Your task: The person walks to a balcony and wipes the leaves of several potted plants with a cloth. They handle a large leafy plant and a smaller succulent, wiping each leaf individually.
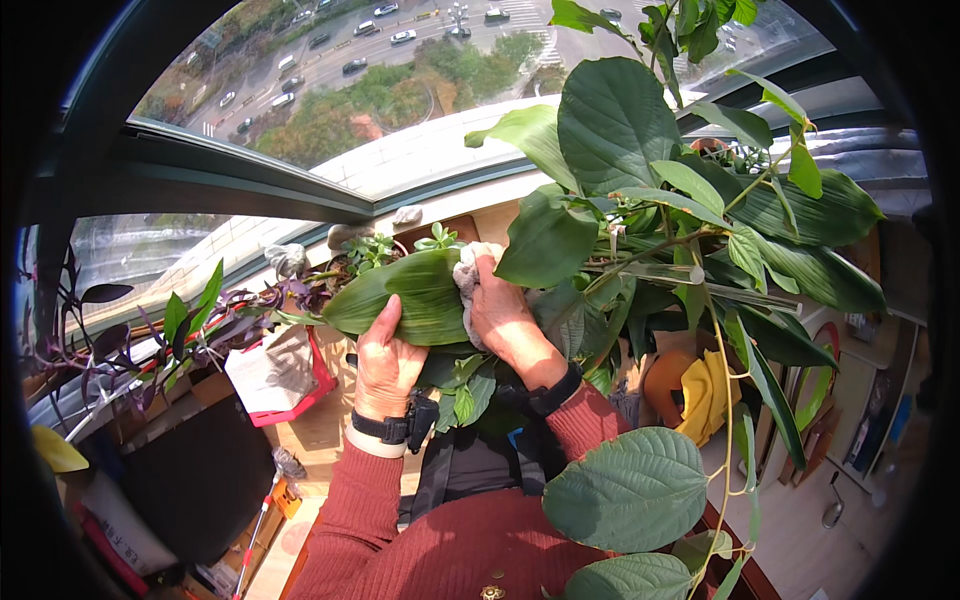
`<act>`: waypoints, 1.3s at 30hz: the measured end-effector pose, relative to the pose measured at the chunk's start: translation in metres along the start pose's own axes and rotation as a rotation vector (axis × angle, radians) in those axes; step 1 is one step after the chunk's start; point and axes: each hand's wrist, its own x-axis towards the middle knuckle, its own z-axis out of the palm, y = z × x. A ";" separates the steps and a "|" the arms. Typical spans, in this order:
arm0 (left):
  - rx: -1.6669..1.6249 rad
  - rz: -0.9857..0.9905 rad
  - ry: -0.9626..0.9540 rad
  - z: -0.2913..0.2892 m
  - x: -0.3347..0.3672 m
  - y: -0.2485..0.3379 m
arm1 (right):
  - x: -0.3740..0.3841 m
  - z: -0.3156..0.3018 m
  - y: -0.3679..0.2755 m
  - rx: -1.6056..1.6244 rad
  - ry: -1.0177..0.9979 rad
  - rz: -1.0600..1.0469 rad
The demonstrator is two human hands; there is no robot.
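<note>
A broad green leaf (pixel 410 290) with lengthwise stripes lies across the middle of the view, its tip to the left. My left hand (pixel 388 365) pinches its near edge, thumb on top and the other fingers hidden beneath. My right hand (pixel 505 315) is closed around a crumpled greyish-white cloth (pixel 467 285), which touches the leaf's right part. I cannot make out the fingers under the cloth. Just right of that hand, another large leaf (pixel 545 240) of the bushy potted plant hangs close over the wrist.
Long vines with big leaves (pixel 628 490) hang at my right. A yellow cloth (pixel 705 395) drapes over an orange-brown pot (pixel 665 385). Small succulents (pixel 372 252) and purple trailing plants line the window ledge. A red-rimmed container (pixel 285 375) stands left; a window frame (pixel 230 180) crosses behind.
</note>
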 end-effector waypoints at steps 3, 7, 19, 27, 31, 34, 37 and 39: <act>-0.033 -0.005 0.080 0.000 0.000 0.010 | 0.010 -0.007 0.019 0.054 -0.018 0.148; -0.112 -0.018 0.117 0.001 0.004 0.012 | -0.011 -0.006 0.000 0.147 -0.110 0.033; 0.005 0.083 0.172 0.014 -0.004 0.023 | 0.002 0.023 0.025 0.574 0.085 0.056; 0.696 0.456 -0.096 0.102 -0.010 0.007 | -0.027 -0.001 0.022 0.252 0.153 -0.165; 0.859 0.101 -0.155 0.126 0.024 -0.030 | -0.033 -0.030 0.000 0.372 -0.197 0.051; 0.453 -0.015 -0.065 0.112 0.053 -0.042 | -0.048 -0.066 -0.009 0.502 -0.132 -0.025; 0.231 0.021 -0.055 0.079 0.059 -0.038 | -0.057 -0.097 -0.016 0.521 -0.188 0.124; 0.223 0.010 0.016 0.055 0.055 -0.030 | -0.061 -0.107 -0.021 0.858 -0.181 0.208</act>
